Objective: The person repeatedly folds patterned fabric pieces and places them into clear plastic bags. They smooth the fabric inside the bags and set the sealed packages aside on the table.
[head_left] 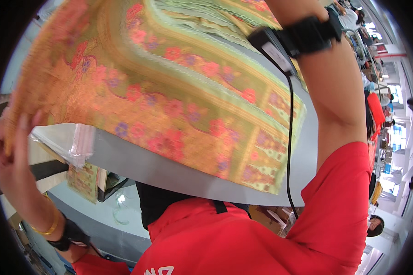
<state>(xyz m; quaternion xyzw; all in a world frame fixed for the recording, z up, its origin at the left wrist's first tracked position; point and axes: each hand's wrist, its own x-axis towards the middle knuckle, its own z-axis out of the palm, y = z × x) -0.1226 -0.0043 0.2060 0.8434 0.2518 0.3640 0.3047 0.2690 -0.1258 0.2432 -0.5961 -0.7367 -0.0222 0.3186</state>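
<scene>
A large floral cloth (188,133), orange and olive green with pink and purple flowers and pale wavy edges, spreads across the grey table (133,151). Its left part is lifted and blurred by motion. At the far left, my left hand (20,137) grips the cloth's edge, fingers curled round it. My right arm reaches up past the top of the picture, so the right hand itself is out of sight. A strap with a dark device (303,39) sits on the right wrist, and its black cable hangs across the cloth.
Clear plastic bags (80,142) lie by the table's left edge, beneath the cloth. Below them are a patterned packet (83,181) and a black tray (114,188) on a pale surface. Cardboard (266,220) shows near my waist. Other people work far off at the right.
</scene>
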